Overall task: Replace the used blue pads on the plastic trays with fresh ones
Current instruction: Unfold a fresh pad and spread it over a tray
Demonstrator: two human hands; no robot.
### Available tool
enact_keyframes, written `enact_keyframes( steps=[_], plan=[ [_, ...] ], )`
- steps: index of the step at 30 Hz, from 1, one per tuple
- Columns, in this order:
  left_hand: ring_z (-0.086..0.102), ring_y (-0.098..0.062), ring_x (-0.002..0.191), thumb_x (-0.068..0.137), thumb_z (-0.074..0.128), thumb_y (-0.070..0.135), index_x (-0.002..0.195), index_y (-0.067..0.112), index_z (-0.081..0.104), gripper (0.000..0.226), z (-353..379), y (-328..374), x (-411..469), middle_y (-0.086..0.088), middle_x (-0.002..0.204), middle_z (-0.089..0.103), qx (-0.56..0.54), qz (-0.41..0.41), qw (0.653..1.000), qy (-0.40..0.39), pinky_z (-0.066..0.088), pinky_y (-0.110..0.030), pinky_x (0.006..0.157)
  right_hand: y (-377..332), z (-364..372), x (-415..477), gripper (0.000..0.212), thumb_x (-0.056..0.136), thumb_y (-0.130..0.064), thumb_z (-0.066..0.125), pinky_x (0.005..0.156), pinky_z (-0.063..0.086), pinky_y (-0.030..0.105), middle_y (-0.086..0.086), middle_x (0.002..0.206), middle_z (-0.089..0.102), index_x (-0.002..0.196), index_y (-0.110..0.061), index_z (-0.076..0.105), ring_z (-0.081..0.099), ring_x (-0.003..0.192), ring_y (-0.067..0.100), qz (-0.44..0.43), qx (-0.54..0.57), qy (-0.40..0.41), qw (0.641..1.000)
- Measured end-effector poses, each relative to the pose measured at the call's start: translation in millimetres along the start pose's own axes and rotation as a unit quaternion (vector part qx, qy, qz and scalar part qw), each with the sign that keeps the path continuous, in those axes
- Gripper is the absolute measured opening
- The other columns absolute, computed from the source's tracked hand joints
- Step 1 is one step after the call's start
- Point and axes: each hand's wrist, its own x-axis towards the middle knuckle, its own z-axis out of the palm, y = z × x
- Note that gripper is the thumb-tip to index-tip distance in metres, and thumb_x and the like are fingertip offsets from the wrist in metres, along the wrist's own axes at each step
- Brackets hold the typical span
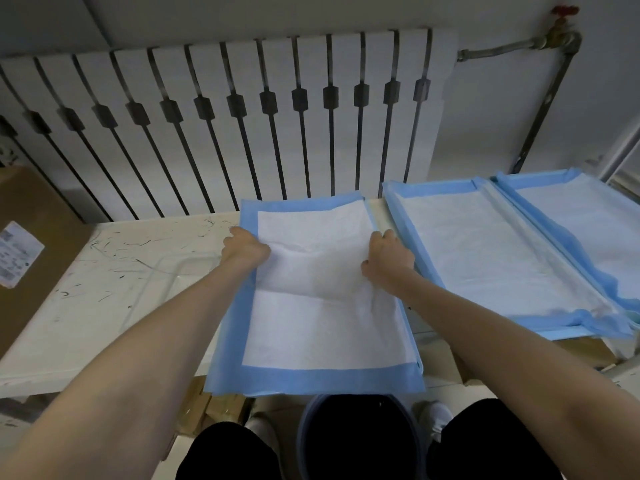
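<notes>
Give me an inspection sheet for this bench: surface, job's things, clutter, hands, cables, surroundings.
Surface: white table, scratched and marked.
Job's things: blue-edged pad spread at centre, its near edge overhanging the table; lined tray to its right, second lined tray beside that.
Clutter: cardboard box with a label at left; bucket on the floor below.
Hands: left hand and right hand each grip the pad, which bunches between them.
Cables: nothing seen.
Surroundings: radiator behind; pipe with red-handled valve at upper right.
</notes>
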Motion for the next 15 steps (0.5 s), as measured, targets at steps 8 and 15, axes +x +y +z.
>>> enact_keyframes(
  steps=[8, 15],
  plan=[
    [0.053, -0.027, 0.082, 0.085, 0.058, 0.009, 0.098, 0.004, 0.052, 0.015, 8.6, 3.9, 36.2, -0.013, 0.095, 0.056, -0.143, -0.003, 0.989, 0.031, 0.040, -0.031, 0.065, 2.6, 8.4, 46.3, 0.027, 0.091, -0.008, 0.049, 0.051, 0.037, 0.022, 0.008, 0.111, 0.050, 0.118, -0.012, 0.046, 0.053, 0.077, 0.020, -0.011, 0.080, 0.002, 0.997],
    [0.058, -0.029, 0.090, 0.086, 0.054, 0.007, 0.120, 0.002, 0.047, 0.034, 19.6, 6.7, 39.4, -0.008, 0.094, 0.055, -0.137, 0.081, 0.979, 0.125, 0.040, -0.032, 0.065, 2.5, 22.8, 54.5, 0.039, 0.094, -0.002, 0.037, 0.070, 0.054, 0.032, -0.004, 0.116, 0.053, 0.125, -0.019, 0.055, 0.058, 0.077, 0.017, -0.092, 0.137, 0.056, 0.985]
  ],
)
